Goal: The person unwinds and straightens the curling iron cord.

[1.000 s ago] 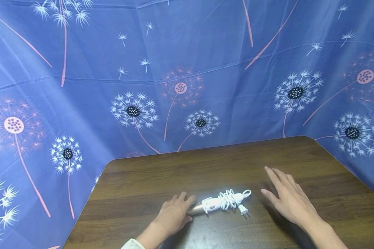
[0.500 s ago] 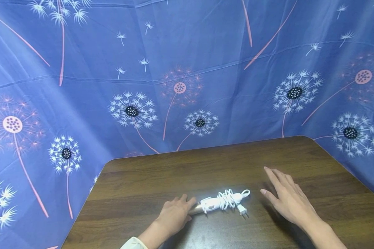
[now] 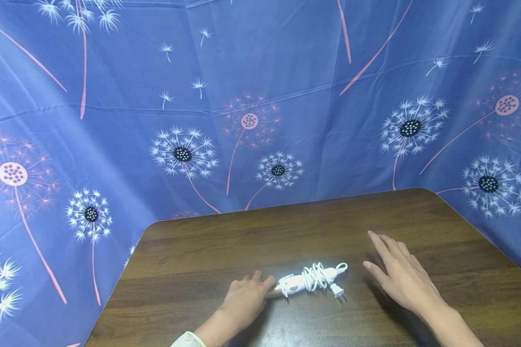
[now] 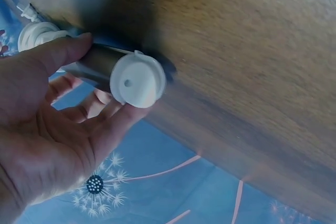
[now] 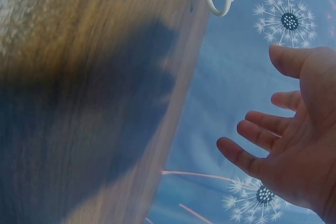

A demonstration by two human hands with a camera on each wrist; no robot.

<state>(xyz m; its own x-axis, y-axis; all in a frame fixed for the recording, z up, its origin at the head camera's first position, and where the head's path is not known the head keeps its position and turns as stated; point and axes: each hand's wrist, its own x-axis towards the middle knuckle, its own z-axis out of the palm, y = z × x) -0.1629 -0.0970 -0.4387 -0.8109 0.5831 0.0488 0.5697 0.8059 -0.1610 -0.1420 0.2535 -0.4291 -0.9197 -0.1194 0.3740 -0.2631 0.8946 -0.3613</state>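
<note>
A curling iron (image 3: 294, 284) lies on the wooden table, its white cord wound round the handle and its two-pin plug (image 3: 337, 290) hanging loose beside it. My left hand (image 3: 244, 300) holds the gold-coloured barrel, which it largely hides in the head view. In the left wrist view the thumb is on one side of the barrel (image 4: 97, 62) and the fingers are on the other, near the white end cap (image 4: 137, 81). To the right, my right hand (image 3: 405, 277) is apart from the iron with its fingers extended, holding nothing. The right wrist view catches the cord's loop (image 5: 218, 1).
The brown wooden table (image 3: 226, 241) has rounded back corners. Behind it and along its sides hangs a blue cloth (image 3: 312, 111) with a dandelion print. A pale sleeve cuff (image 3: 188, 339) shows at my left wrist.
My left hand has shifted slightly to the right along the barrel, covering a little more of it. The right hand has stayed in place. The head view has drifted very slightly.
</note>
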